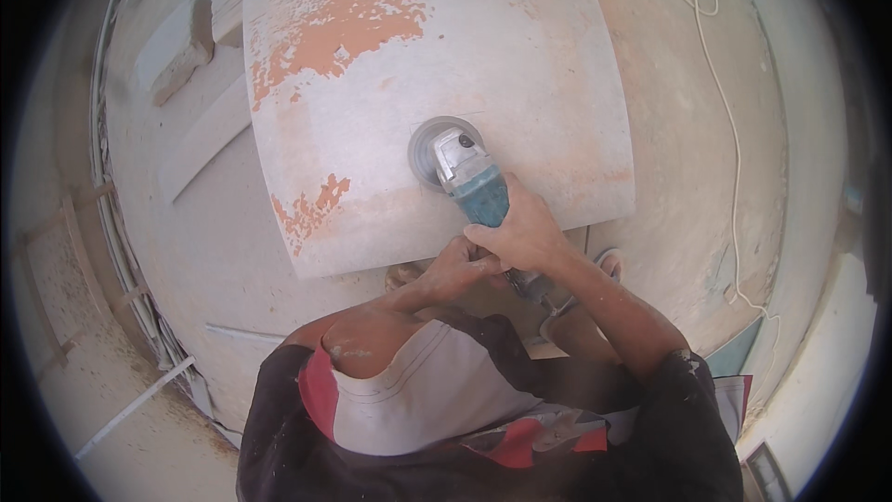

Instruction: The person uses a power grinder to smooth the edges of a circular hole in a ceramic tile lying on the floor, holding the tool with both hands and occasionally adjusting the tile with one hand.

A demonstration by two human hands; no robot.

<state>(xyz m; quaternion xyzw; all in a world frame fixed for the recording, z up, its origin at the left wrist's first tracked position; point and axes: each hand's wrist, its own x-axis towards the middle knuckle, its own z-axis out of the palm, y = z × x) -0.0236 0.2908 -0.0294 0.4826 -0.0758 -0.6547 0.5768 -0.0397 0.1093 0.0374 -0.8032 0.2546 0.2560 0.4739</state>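
Note:
A teal angle grinder (479,193) with a silver head lies tilted over a large pale slab (520,65), its round disc (426,151) against or just above the surface. My right hand (522,232) wraps round the grinder's body behind the head. Closer to me, my left hand (458,270) is closed at the rear end of the tool, whose back part is partly hidden by the hands. Orange-red patches (358,33) cover the slab's far left, with a smaller patch (316,209) near its front left corner.
Along the right side a pale cable (729,121) runs over the dusty floor. Stone blocks (177,51) and a flat board (209,139) lie left of the slab. Long pipes or strips (116,232) line the left wall. My sandalled foot (609,265) shows by the slab's front edge.

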